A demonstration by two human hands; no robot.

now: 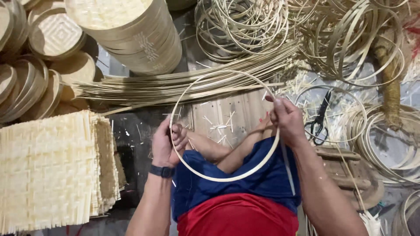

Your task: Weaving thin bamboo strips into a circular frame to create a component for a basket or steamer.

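Note:
A thin bamboo hoop [210,81] hangs in front of me above my crossed legs. My left hand [165,146] grips the hoop's left side, fingers curled around the strip; a dark watch sits on that wrist. My right hand [286,120] pinches the hoop's right side, where the strip's loose end trails down past my forearm. Both hands hold the same ring, which stays round and slightly tilted.
A stack of woven bamboo mats [52,168] lies at my left. Round woven lids [54,35] and a tall stack of steamer rings [140,39] stand behind. A long bundle of bamboo strips [175,83], coiled hoops [240,26] and black scissors [319,122] lie ahead and right.

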